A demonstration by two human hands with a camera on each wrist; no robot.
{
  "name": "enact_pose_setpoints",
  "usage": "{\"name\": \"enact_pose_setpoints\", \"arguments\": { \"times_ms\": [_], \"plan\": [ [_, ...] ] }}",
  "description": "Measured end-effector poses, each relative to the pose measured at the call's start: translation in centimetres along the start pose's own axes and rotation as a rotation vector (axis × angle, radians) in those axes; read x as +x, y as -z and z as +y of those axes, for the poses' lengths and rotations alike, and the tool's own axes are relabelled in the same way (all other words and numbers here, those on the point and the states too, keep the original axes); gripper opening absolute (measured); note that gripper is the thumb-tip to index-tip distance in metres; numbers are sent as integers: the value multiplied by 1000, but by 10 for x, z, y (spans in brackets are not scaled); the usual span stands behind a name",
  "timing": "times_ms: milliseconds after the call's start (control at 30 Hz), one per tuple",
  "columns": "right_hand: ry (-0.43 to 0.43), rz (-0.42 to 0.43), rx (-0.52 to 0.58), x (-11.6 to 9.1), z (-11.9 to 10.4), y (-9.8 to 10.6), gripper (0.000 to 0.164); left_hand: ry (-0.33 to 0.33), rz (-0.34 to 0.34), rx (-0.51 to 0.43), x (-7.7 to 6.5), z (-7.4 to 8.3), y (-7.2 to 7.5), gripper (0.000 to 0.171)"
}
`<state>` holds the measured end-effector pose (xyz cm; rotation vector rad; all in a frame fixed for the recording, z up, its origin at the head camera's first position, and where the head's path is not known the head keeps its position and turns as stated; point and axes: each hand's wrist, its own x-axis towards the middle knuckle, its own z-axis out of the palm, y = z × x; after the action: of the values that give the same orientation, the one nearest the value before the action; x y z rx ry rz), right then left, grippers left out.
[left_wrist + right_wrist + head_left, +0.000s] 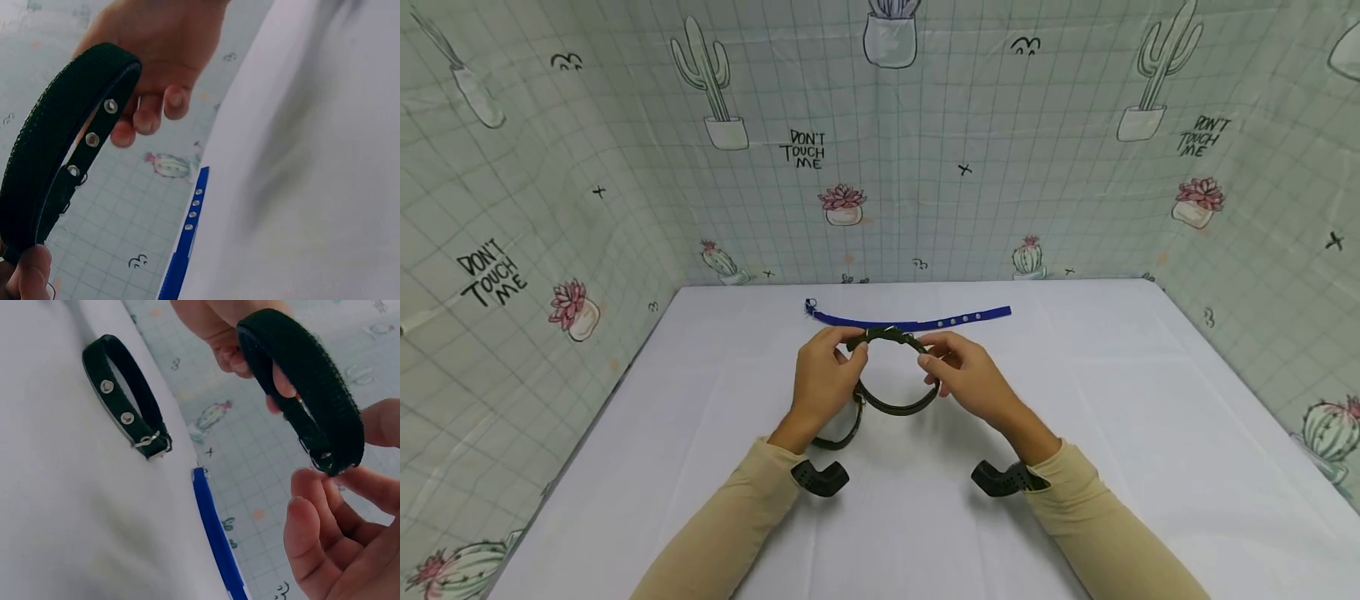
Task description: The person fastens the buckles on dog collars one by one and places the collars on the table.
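Both hands hold a dark green collar [898, 407] bent into a loop just above the white table [1150, 433]. My left hand [850, 348] pinches the loop's left side, its fingertip [28, 275] showing against the eyelet strap [56, 144]. The loop's right side, near the small metal buckle [325, 457], is pinched by my right hand [929, 360]. A second dark strap [125, 400] with eyelets and a buckle lies curled on the table under my left hand [841, 437]. Just beyond the hands a blue collar [910, 323] lies flat and straight.
Cactus-print cloth walls [625, 167] close off the table at the back and on both sides. Bare white tabletop stretches to either side of the hands and toward the near edge. Black wrist camera mounts [820, 477] sit under both sleeves.
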<state>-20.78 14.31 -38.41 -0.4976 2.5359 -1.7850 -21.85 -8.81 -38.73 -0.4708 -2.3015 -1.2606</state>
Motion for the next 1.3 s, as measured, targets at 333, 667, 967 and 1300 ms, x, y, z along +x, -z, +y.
{"name": "enact_pose_setpoints", "arguments": {
  "times_ms": [333,667,967,1300],
  "plan": [
    [8,0,-11,0,2,-2,36,112,-27,-41,-4,-3,-1,26],
    [0,284,-4,-3,23,0,19,212,-344,-133,-6,5,-5,57],
    [-26,295,-14,-1,30,-3,20,245,-527,-64,-12,7,-9,96],
    [-36,277,-10,3,30,1,23,211,-534,-62,-6,8,-12,95]
  ]
}}
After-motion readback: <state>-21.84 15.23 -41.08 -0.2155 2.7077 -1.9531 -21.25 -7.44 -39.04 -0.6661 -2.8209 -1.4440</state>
